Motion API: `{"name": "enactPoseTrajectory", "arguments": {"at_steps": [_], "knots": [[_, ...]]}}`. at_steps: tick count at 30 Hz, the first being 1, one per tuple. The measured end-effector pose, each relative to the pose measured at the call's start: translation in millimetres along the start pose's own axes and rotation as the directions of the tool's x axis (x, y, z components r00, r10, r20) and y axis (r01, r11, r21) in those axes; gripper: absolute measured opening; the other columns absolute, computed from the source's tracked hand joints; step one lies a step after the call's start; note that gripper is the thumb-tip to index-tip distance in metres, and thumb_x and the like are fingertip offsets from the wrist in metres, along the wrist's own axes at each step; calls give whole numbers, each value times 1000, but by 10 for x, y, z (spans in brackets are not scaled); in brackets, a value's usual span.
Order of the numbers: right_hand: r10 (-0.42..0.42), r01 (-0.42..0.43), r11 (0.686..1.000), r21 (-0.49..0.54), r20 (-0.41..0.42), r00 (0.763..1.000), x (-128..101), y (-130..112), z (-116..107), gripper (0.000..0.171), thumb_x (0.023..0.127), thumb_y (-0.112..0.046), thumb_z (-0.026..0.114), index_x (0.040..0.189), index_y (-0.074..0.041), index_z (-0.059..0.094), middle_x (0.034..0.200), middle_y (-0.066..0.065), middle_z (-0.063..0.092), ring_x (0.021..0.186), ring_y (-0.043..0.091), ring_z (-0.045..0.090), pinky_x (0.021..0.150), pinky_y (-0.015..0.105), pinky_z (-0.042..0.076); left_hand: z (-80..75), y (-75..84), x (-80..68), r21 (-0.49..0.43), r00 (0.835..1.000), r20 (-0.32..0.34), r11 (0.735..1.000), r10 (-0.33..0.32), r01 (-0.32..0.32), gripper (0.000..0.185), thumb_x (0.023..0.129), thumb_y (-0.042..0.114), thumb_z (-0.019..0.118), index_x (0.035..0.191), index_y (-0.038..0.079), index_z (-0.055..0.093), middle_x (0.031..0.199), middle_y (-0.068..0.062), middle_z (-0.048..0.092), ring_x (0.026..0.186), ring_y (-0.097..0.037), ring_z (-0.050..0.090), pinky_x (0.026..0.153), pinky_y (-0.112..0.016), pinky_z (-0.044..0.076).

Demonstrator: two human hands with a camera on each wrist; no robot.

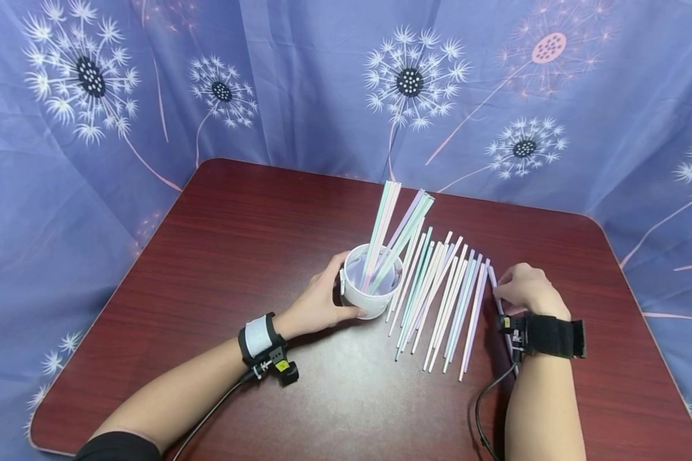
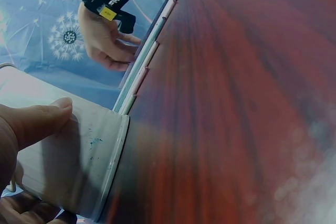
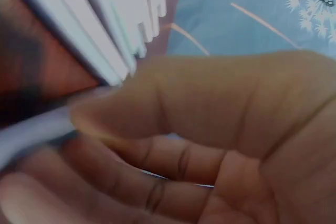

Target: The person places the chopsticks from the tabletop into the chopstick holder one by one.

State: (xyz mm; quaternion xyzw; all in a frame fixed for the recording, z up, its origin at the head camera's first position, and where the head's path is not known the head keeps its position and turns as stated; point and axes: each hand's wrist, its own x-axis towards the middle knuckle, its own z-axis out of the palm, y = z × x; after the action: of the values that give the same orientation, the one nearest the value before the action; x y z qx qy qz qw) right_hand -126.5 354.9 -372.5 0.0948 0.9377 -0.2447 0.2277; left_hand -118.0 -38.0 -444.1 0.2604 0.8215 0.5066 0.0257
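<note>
— What is the biggest thing here?

— A soft blue cloth with white puffy dandelion flowers hangs all around. In front of it is a dark red-brown wooden table with round corners. Its top is smooth and has thin straight lines in the wood.

— What is on the table?

— A small round white plastic cup stands up near the middle. Its side is smooth, with a few tiny green specks in the left wrist view. Some long thin pastel sticks stand in the cup and lean toward the back. They are mint, pink, pale purple and white.

— And beside the cup?

— A row of the same flat pastel sticks lies on the table just to the right of the cup, side by side like a fan. They look hard and straight.

— What does the left hand do?

— The left hand wraps around the cup's left side, thumb on the wall, fingers curled behind it.

— And the right hand?

— The right hand is at the right end of the row, knuckles up. Its curled fingers pinch one pale purple stick that lies on the table there.
</note>
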Motion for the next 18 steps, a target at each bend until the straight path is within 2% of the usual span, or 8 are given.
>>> {"name": "enactPoseTrajectory", "arguments": {"at_steps": [5,9,12,16,18], "knots": [[21,-21,1000,2,-14,1000,-50,-84,-50,31,87,-13,60,107,11,62,82,18,67,65,20,69,60,38,57,2,0,7,2,1000,-6,1000,7,-7,106,65,30,91,149,34,27,139,5,50,125,-13,49,106,-44,39],[72,-72,996,-46,-3,997,-58,-71,-45,26,82,-15,67,93,8,62,78,17,66,63,19,66,58,36,52,0,0,9,10,1000,-10,1000,0,0,106,65,30,92,149,34,27,139,5,50,125,-13,49,106,-44,40],[99,-102,992,-72,-34,994,-45,-24,-20,21,76,-14,68,82,5,61,70,14,66,60,19,64,55,35,49,4,-4,7,10,1000,-6,1000,6,-6,106,65,30,91,149,34,27,139,4,50,125,-13,49,106,-44,40],[95,-97,995,-30,-63,993,-3,43,13,15,72,-9,65,77,5,62,67,14,67,58,18,67,53,33,50,9,-10,2,8,1000,-5,1000,15,-15,106,65,30,91,149,33,26,140,4,49,125,-13,49,106,-44,39],[83,-82,997,11,-62,995,22,65,20,17,74,-7,64,82,8,64,72,17,68,60,20,69,55,33,53,11,-9,-2,4,1000,-7,1000,15,-15,107,65,29,92,149,34,26,140,4,49,125,-13,49,106,-44,39]]}}
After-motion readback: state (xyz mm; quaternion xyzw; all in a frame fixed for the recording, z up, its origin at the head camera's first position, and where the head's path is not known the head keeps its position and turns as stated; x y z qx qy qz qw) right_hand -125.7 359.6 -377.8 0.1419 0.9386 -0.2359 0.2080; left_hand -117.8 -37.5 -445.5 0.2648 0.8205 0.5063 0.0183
